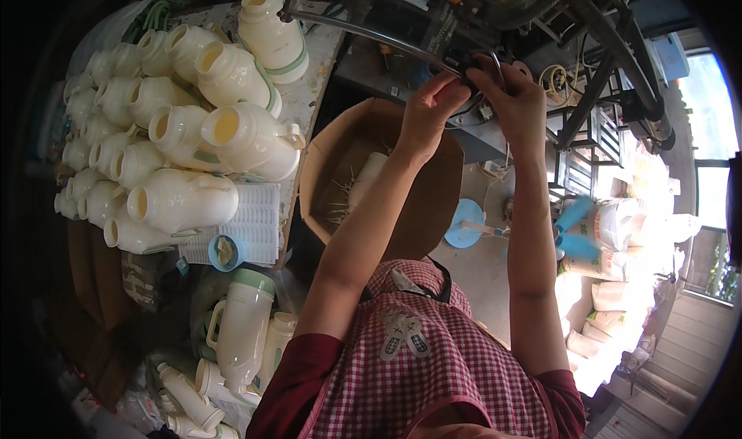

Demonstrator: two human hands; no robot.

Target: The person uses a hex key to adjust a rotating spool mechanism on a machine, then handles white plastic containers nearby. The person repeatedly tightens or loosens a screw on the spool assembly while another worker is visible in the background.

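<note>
Both my arms reach up to the top of the view, over the edge of a machine. My left hand [433,110] is closed, its thumb and fingertips pressed together. Beside it, my right hand [510,103] has its fingers curled in a pinch. The fingertips of both hands nearly meet at a small dark piece [465,63], too small and dim to name. A thin shiny curved metal rod [495,66] shows by the right fingers. Below my left forearm stands an open cardboard box [325,157] with a white cylinder [369,176] and pale loose strands inside.
Several cream-coloured jugs [251,137] crowd the table on the left, near a white gridded sheet [255,215] and a small blue cup [226,252]. More jugs [243,327] lie lower left. Black metal frames [610,60] stand upper right; a blue round stool [464,222] and sacks [610,238] lie beyond.
</note>
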